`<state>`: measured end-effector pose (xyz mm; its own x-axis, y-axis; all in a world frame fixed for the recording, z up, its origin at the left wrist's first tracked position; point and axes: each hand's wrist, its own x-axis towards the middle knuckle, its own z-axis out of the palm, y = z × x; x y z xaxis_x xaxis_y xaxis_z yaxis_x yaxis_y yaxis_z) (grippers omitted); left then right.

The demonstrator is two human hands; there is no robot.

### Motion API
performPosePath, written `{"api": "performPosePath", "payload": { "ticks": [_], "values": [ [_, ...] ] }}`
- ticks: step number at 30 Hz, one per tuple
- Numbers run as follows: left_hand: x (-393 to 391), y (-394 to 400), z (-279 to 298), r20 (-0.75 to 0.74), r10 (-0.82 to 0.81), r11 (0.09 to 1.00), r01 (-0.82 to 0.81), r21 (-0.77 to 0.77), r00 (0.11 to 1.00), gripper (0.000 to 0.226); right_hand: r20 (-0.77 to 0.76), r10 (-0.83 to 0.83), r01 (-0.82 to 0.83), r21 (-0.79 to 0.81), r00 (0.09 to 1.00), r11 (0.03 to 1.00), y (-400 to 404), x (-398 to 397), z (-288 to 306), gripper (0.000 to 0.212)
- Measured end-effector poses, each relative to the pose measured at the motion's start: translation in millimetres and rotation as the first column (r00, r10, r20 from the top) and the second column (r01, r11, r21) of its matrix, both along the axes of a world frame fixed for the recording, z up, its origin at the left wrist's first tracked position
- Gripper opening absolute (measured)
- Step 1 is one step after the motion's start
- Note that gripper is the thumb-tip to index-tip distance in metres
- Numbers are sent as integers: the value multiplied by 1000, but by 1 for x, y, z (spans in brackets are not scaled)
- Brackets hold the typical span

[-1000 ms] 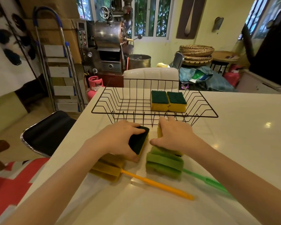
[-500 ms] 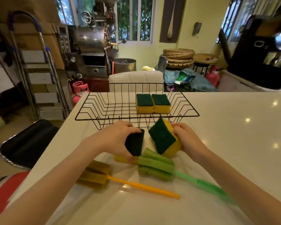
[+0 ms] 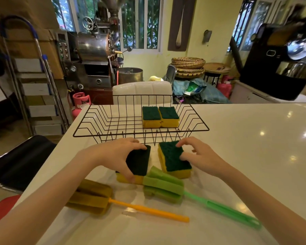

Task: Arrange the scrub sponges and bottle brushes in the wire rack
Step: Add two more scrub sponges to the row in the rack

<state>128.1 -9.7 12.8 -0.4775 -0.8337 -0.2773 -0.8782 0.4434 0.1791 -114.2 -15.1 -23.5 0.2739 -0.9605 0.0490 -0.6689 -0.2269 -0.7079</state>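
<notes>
A black wire rack (image 3: 88, 128) stands on the white table and holds two yellow sponges with green scrub tops (image 3: 160, 116) side by side at its right. In front of it, my left hand (image 3: 117, 154) grips a third sponge (image 3: 139, 162), dark face up. My right hand (image 3: 200, 154) holds a fourth sponge (image 3: 173, 159) by its right edge, thumb and fingers on the green top. A green bottle brush (image 3: 163, 186) lies just below the sponges, handle pointing right. An orange bottle brush (image 3: 92, 198) lies at the lower left.
The white table (image 3: 245, 156) stretches wide to the right. A black chair (image 3: 19, 161) sits at the table's left edge and a white chair back (image 3: 142, 90) behind the rack. A metal machine, a ladder and baskets stand farther back.
My right hand has lifted its sponge from beneath the palm and turned it green face up, level beside the left sponge. The left hand has stayed on its sponge.
</notes>
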Motion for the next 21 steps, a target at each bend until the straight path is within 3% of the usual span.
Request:
{"api": "performPosePath", "payload": {
  "ticks": [3, 8, 21],
  "values": [
    [-1, -3, 5, -6, -4, 1000, 5, 23, 1000, 90, -211, 201, -198, 37, 957, 980, -1, 3, 10, 47],
    [-3, -5, 4, -36, 8, 999, -7, 34, 999, 86, -290, 412, -358, 222, 864, 907, -7, 9, 25, 60],
    [7, -7, 15, -87, 25, 992, -13, 129, 996, 63, -575, 397, -306, 253, 716, 918, -16, 12, 56, 54]
  ]
}}
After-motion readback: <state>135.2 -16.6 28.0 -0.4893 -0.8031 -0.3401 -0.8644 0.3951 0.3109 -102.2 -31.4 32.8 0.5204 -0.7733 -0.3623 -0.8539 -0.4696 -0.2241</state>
